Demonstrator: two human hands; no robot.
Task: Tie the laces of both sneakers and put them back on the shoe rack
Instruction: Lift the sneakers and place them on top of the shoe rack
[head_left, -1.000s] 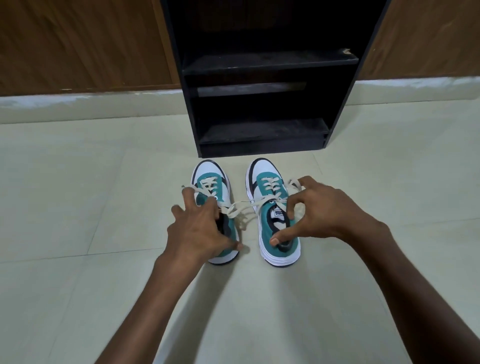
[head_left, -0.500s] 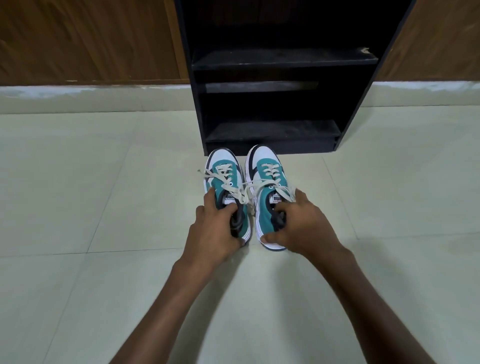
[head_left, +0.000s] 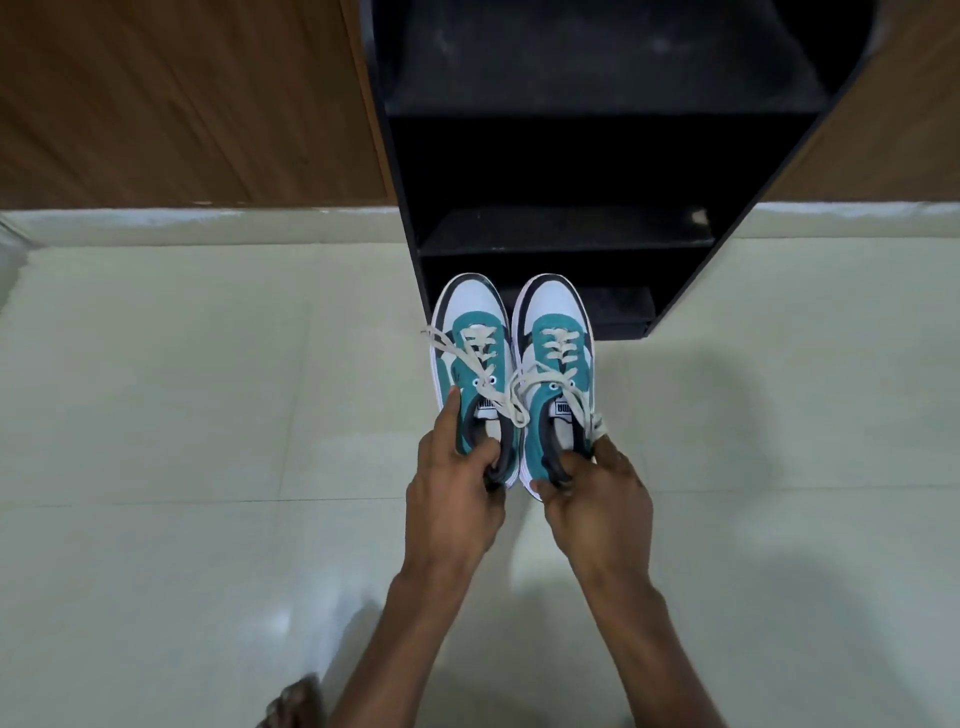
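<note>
Left hand (head_left: 451, 512) fingers clamped on left sneaker (head_left: 470, 374) heel; right hand (head_left: 597, 506) fingers clamped on right sneaker (head_left: 556, 374) heel. Toes point at black shoe rack (head_left: 571, 228). Laces (head_left: 511, 397) knotted.

The person stands over a pale tiled floor (head_left: 156, 415), holding a teal-and-white sneaker in each hand. The left hand (head_left: 452, 499) grips the heel collar of the left sneaker (head_left: 470, 332), the right hand (head_left: 597, 499) the heel of the right sneaker (head_left: 556, 332). The two shoes sit side by side, touching, toes pointing at the black shoe rack (head_left: 571, 228). Cream laces (head_left: 498, 395) hang loosely knotted across both tongues. A bare foot (head_left: 293, 701) shows at the bottom edge.
</note>
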